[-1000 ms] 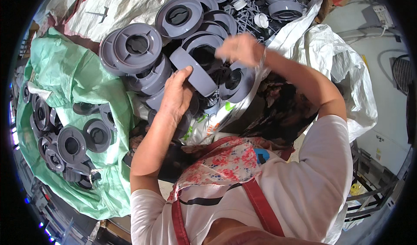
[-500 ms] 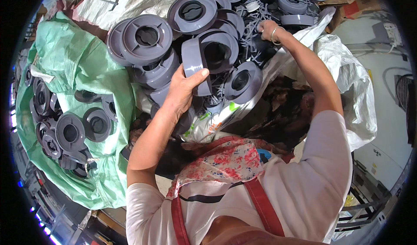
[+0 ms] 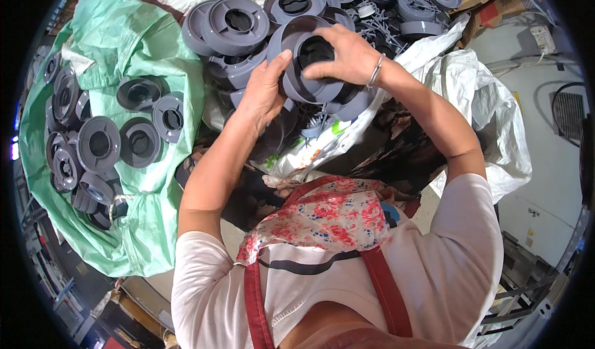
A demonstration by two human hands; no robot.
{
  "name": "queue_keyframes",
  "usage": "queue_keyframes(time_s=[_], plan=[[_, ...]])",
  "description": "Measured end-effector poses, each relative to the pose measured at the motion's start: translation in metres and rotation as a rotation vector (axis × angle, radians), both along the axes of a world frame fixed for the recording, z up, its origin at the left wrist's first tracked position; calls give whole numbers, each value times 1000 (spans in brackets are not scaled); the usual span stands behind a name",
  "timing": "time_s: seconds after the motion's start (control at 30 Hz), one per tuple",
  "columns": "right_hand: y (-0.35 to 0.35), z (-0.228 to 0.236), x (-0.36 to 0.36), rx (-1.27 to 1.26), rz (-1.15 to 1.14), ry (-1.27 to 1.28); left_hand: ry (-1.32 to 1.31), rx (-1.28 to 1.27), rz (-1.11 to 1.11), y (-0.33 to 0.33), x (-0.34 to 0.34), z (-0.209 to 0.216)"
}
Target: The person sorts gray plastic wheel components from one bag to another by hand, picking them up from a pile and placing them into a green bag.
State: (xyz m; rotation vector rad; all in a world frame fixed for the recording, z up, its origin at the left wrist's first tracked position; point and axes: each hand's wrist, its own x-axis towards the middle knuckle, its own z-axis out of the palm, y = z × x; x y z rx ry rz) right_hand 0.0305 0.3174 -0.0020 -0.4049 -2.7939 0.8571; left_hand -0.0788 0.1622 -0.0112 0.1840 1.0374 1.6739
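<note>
A round grey plastic part (image 3: 316, 91), deep-rimmed with a dark centre, is tilted up between my two hands above the pile. My left hand (image 3: 268, 90) grips its left rim, thumb on the near side. From the right, my right hand (image 3: 352, 55) closes over the part, its thumb and fingers curved around the dark centre. Whether a smaller piece lies under those fingers, I cannot tell. Similar grey round parts (image 3: 235, 22) are stacked just beyond my hands. Thin grey plastic pieces (image 3: 374, 22) lie loose among them.
At the left, an open green woven sack (image 3: 142, 222) holds several more grey round parts (image 3: 99, 144). White plastic sheeting (image 3: 489, 110) lies to the right, near a pale cabinet (image 3: 539, 175). Cardboard (image 3: 489, 16) shows at the far right.
My right hand has come back from the loose thin pieces to the round part. The part has turned from edge-on to show its hollow side and sits slightly farther away.
</note>
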Motion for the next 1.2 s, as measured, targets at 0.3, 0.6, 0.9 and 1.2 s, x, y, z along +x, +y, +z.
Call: queue_keyframes(time_s=[0.3,0.6,0.9,1.2], plan=[[3,36,11,307,553,-91,-50,-28,-162,-9,-6,4],[17,10,3,-1203,-244,-659,621,-47,-1,-3,-2,3],[173,-104,-2,521,-269,-477,1368,-156,-511,-3,10,-7],[242,-207,-67,1076,7,-558,1226,-272,-471,8,3,-24]])
